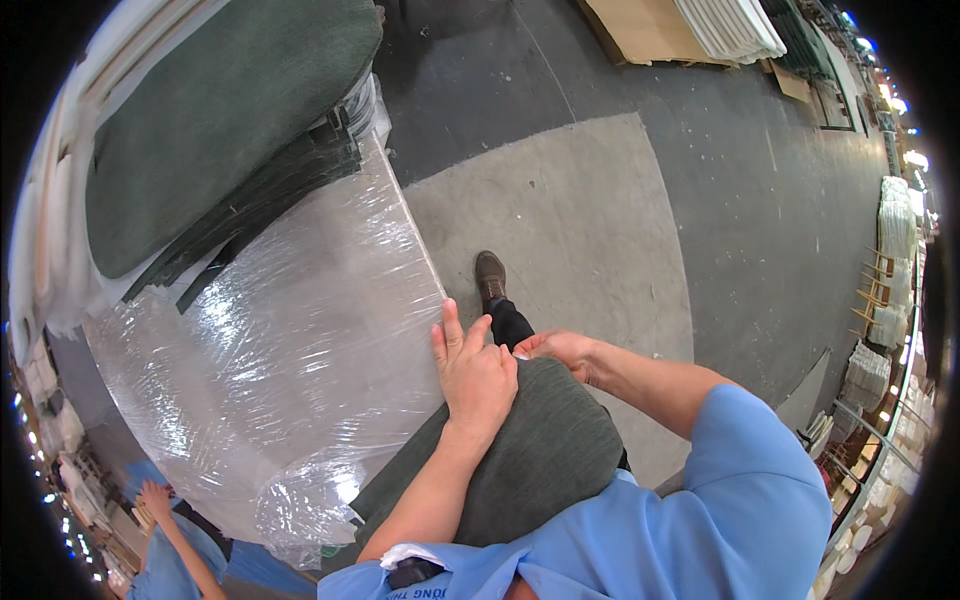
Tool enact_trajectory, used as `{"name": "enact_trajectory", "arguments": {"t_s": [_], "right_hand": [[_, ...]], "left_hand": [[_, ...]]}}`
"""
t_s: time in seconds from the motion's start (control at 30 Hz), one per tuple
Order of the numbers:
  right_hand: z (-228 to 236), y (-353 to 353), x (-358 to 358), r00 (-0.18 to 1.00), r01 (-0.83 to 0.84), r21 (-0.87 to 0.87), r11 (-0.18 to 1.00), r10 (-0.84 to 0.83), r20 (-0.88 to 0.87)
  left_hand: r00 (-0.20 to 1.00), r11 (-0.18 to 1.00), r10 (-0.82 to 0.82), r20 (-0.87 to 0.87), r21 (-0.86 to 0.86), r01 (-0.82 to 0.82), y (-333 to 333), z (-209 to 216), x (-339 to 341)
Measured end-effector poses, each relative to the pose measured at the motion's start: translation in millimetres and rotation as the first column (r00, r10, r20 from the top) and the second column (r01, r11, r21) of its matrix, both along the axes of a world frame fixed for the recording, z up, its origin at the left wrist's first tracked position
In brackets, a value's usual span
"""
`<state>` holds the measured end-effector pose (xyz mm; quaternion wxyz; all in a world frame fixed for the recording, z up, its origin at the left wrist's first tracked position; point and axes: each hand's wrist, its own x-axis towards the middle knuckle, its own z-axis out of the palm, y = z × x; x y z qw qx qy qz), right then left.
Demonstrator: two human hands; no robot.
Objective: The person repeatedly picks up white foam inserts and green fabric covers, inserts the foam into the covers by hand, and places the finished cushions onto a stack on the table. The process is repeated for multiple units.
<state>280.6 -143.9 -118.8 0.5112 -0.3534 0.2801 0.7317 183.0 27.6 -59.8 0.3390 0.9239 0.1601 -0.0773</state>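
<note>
A dark green-grey cushion-like piece with a fabric surface [545, 440] rests against my lap and leans on the edge of a film-wrapped stack. At its far end my two hands meet. My left hand [478, 378] lies over that end, its outer fingers raised and apart, its thumb side closed on the fabric edge. From the right comes my right hand [562, 350], fingertips pinched together at the same edge beside the left thumb. A tiny white bit shows between the hands; what the right fingers pinch is too small to make out.
The stack wrapped in clear film [300, 320] stands at my left. Similar dark green pieces [235, 120] are piled on its far end. At lower left is another person's arm [190, 545]. White slatted stacks [730, 25] stand far right. My shoe [490, 272] is on concrete.
</note>
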Motion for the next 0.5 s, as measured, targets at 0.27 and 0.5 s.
{"name": "enact_trajectory", "arguments": {"t_s": [0.27, 0.5], "right_hand": [[-3, -20, -14, 0.969, 0.213, 0.145, 0.966, -0.189, -0.160], [11, -5, -8, 0.988, 0.150, 0.075, 0.986, -0.146, -0.056]], "left_hand": [[0.995, 0.998, -0.047, 0.083, 0.048, 0.043, 8, 9, -3], [0.997, 0.995, -0.075, 0.013, 0.064, 0.074, 4, 13, 0]]}}
